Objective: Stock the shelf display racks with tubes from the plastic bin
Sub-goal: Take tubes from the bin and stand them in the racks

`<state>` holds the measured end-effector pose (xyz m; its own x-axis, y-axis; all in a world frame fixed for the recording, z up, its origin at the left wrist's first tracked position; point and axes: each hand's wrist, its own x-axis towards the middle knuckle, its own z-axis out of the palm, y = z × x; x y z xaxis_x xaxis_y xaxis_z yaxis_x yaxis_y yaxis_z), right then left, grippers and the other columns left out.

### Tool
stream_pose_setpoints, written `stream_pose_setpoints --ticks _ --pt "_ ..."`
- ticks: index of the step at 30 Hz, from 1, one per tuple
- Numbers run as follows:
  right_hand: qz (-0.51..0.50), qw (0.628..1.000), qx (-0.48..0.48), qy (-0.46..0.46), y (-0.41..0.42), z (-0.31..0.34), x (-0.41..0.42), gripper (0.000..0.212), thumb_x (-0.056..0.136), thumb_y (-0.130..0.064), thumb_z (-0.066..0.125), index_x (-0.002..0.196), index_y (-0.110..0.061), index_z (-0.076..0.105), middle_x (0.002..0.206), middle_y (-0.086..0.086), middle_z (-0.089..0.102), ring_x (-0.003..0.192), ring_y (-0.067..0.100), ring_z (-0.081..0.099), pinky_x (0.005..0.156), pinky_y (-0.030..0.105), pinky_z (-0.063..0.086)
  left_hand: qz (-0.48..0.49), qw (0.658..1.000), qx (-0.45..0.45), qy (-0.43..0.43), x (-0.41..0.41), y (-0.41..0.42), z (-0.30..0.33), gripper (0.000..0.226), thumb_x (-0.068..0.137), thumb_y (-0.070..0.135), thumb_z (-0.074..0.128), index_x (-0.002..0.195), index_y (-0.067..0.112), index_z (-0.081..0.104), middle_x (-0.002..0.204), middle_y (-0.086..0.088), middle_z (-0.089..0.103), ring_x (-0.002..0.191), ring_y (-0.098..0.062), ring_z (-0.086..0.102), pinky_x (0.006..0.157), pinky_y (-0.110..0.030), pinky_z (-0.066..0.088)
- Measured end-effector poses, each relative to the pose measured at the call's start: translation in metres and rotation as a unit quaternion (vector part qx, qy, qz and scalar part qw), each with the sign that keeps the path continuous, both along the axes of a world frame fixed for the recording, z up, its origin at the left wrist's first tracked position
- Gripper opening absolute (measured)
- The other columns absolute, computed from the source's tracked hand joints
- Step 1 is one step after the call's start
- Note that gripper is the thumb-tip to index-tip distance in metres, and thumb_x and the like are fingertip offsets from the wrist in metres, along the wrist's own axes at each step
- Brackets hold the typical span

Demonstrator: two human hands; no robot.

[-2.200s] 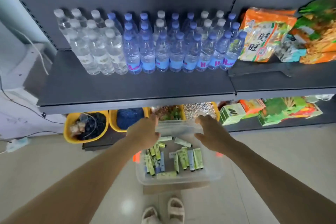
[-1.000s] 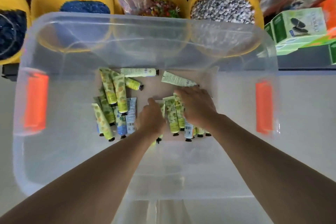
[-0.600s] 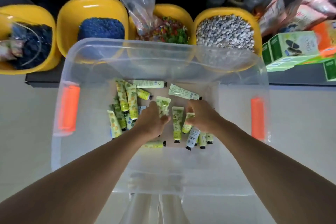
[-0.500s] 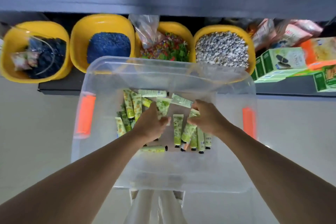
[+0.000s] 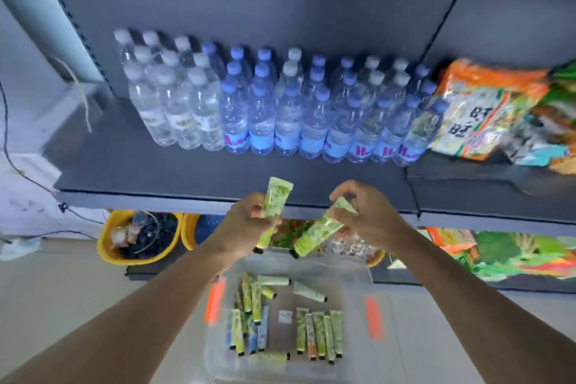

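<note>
Head view: my left hand and right hand each grip 1 tube, left tube, right tube, above the bin; racking them on the shelf comes next, I judge.

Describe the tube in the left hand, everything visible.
The tube is a small squeeze tube, light green with a leafy print, apparently soft plastic. Its flat crimped end points up, over the shelf edge; a small dark cap sits at the bottom. It stands nearly upright, slightly tilted. The left hand grips its middle with curled fingers. It is held above the bin, touching nothing else.
</note>
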<state>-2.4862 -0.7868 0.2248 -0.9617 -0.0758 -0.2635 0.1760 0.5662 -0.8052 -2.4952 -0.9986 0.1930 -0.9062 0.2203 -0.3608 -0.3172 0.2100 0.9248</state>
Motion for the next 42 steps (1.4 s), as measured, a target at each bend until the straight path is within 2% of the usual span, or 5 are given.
stream_pose_setpoints --ticks 4,18,30,39,42 --pt "0.015 1.000 -0.025 0.010 -0.012 0.095 -0.003 0.010 0.085 -0.001 0.066 0.088 -0.009 0.060 0.067 -0.002 0.062 0.055 0.009 0.066 0.055 0.019 0.055 -0.001 0.997 -0.041 0.070 -0.007 -0.023 0.092 0.030 0.067 0.032 0.064 0.087 0.011 0.057 0.087 -0.010 0.069 0.088 -0.029 0.063 0.075 -0.042 0.048" --pt "0.061 0.971 0.018 0.229 -0.031 0.305 -0.042 0.013 0.094 -0.010 0.054 0.104 -0.005 0.047 0.071 -0.001 0.060 0.062 0.009 0.063 0.066 0.026 0.057 0.010 0.955 -0.069 0.289 -0.039 -0.024 0.301 0.021 0.092 -0.002 0.050 0.107 0.012 0.046 0.076 0.001 0.052 0.072 -0.017 0.046 0.056 -0.016 0.039" --pt "0.030 0.935 0.066 0.347 -0.044 0.360 -0.104 0.016 0.092 -0.015 0.057 0.107 -0.013 0.054 0.090 0.008 0.068 0.079 0.020 0.068 0.081 0.044 0.056 0.088 0.936 -0.118 0.320 -0.080 -0.037 0.363 0.031 0.090 0.010 0.059 0.116 0.013 0.042 0.108 -0.016 0.057 0.091 -0.026 0.055 0.090 -0.046 0.050" --pt "0.003 0.906 0.165 0.389 -0.074 0.406 -0.171 0.009 0.085 -0.014 0.061 0.092 -0.012 0.055 0.087 0.005 0.067 0.077 0.021 0.063 0.067 0.031 0.049 0.068 0.908 -0.106 0.399 -0.127 -0.077 0.428 0.047 0.088 0.000 0.058 0.119 0.025 0.034 0.076 -0.007 0.056 0.058 -0.013 0.052 0.047 -0.017 0.042" --pt "0.023 0.897 0.200 0.395 -0.090 0.422 -0.199 0.010 0.084 -0.012 0.061 0.090 -0.016 0.054 0.089 0.003 0.063 0.078 0.019 0.056 0.059 0.021 0.039 0.052 0.902 -0.116 0.413 -0.150 -0.094 0.447 0.044 0.088 0.001 0.059 0.116 0.025 0.035 0.073 -0.010 0.053 0.061 -0.020 0.048 0.058 -0.026 0.042"
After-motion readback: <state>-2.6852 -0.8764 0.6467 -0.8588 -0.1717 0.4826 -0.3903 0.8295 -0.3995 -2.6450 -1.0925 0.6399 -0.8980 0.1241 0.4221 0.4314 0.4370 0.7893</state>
